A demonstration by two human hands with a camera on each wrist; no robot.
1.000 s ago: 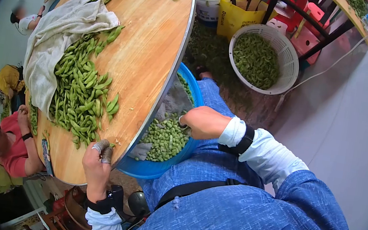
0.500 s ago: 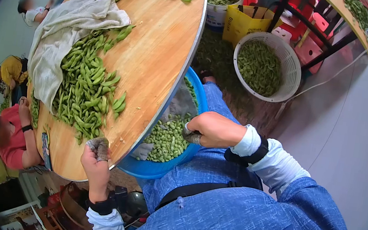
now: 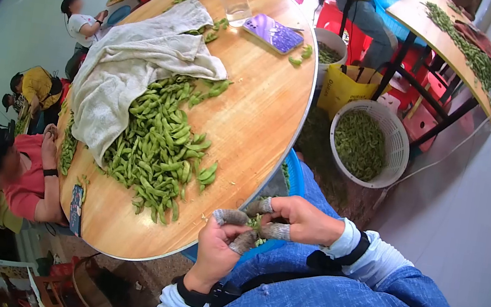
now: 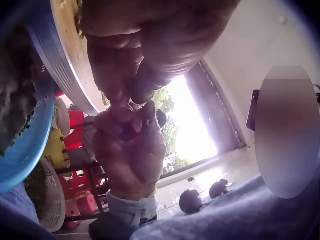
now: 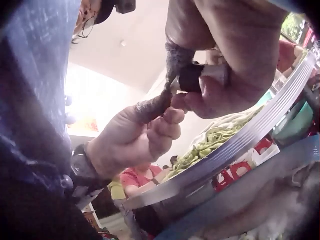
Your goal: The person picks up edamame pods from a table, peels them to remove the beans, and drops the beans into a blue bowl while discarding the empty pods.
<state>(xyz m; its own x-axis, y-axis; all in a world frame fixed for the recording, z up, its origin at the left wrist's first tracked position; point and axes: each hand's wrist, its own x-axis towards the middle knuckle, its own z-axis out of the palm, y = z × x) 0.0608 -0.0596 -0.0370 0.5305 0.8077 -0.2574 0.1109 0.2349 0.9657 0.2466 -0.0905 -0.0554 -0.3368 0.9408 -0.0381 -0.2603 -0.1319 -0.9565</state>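
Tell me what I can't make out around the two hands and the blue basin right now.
- Pod between the fingertips: the left hand and right hand meet over the blue basin, but covered fingers hide any pod in the head view; both wrist views are dark against bright light.
- Basin contents: mostly hidden by the hands and the table edge.
- White basket contents: too small to tell pods from shells.
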